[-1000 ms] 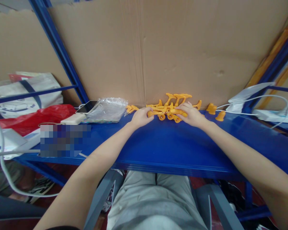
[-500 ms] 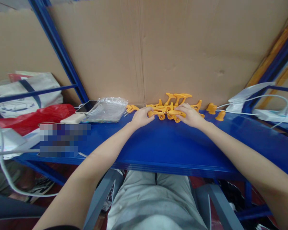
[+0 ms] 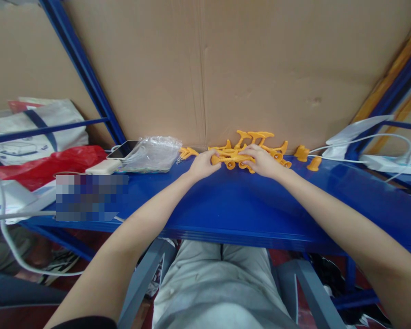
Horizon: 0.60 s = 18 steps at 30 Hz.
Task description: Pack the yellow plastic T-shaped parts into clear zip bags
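My left hand [image 3: 203, 165] is closed around the rounded end of a yellow plastic piece [image 3: 215, 160] at the blue table's back. To its right, the curled fingers of my right hand [image 3: 264, 162] pinch a yellow plastic part [image 3: 239, 157] close to the left hand; whether both grip one piece I cannot tell. Around and behind the hands lies a heap of similar yellow pieces, some with T-shaped tops [image 3: 256, 135] leaning at the cardboard, others with round cup ends [image 3: 278, 156]. Fingers hide part of the heap.
Two bell-shaped yellow pieces [image 3: 314, 164] stand to the right. At left lie small yellow pieces [image 3: 188, 152], a clear plastic bag [image 3: 154, 155], a phone [image 3: 123, 150] and a red bag [image 3: 65, 164]. Cardboard [image 3: 260, 59] walls the back; white cables run along both sides.
My right hand has shifted left, closer to my left hand, uncovering cup-ended yellow pieces on its right. The left hand stays almost in place.
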Each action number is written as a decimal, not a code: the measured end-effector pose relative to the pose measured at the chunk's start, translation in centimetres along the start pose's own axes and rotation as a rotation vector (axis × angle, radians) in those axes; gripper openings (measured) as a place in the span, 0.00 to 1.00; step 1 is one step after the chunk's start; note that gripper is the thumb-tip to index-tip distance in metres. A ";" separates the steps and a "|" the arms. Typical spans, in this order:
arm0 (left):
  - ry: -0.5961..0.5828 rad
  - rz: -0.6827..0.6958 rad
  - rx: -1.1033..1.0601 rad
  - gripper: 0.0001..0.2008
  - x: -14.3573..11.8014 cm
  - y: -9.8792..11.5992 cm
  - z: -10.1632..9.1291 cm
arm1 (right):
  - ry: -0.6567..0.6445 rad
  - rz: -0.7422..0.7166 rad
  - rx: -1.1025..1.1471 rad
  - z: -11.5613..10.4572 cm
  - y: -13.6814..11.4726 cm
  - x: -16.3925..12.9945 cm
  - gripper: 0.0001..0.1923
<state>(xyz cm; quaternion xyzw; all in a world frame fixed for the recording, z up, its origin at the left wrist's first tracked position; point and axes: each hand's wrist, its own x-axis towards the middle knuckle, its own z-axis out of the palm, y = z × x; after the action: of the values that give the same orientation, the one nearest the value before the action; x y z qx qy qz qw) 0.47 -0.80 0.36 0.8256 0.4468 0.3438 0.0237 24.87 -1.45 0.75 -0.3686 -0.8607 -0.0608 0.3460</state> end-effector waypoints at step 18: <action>0.001 0.013 -0.001 0.13 0.1 -0.4 0.4 | 0.115 0.153 0.214 2.5 1.0 -1.8 0.17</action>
<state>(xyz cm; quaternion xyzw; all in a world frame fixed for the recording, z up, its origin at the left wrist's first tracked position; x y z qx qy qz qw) 0.44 -0.34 -0.06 0.8283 0.4411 0.3447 0.0214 25.04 -0.85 -2.47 -0.3901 -0.8103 0.0371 0.4356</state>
